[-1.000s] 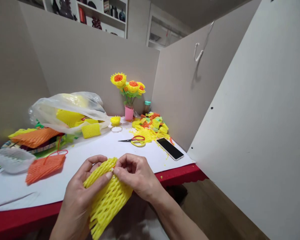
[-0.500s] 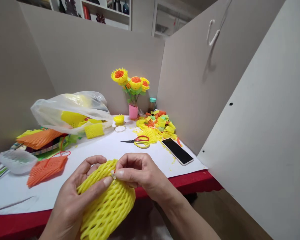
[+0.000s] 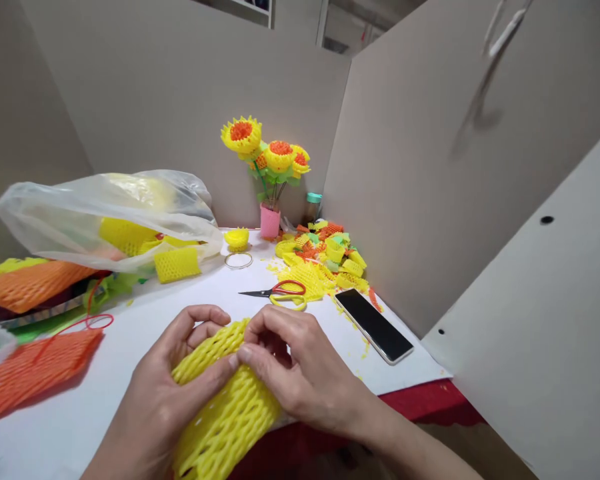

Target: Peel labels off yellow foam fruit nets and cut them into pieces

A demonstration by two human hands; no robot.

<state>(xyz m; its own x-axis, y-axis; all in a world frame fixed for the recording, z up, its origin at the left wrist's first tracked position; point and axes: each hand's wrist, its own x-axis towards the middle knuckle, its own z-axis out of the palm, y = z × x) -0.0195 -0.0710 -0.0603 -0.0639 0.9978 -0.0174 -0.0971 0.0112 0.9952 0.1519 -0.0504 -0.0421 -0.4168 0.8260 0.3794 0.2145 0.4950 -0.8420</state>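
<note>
A yellow foam fruit net (image 3: 230, 420) lies between my hands at the front of the table, its mesh sleeve running down toward the bottom of the view. My left hand (image 3: 165, 387) is wrapped round its left side, thumb on top. The thumb and fingers of my right hand (image 3: 295, 367) pinch the net's upper right edge, close to the left thumb tip. Whatever small bit may sit between those fingertips is hidden. Just beyond the hands, scissors (image 3: 280, 292) with one red and one yellow handle loop lie on the white tabletop (image 3: 150, 333).
A phone (image 3: 373, 325) lies at right, before a heap of foam scraps (image 3: 325, 253). Foam sunflowers stand in a pink pot (image 3: 270, 221) at the back. A plastic bag (image 3: 80, 200) and an orange foam net (image 3: 40, 367) occupy the left. Grey panels (image 3: 405, 153) enclose the table.
The view has moved closer to the table and lower. A small whitish-red bit visible at my fingertips before is now covered. Both hands still hold the yellow net.
</note>
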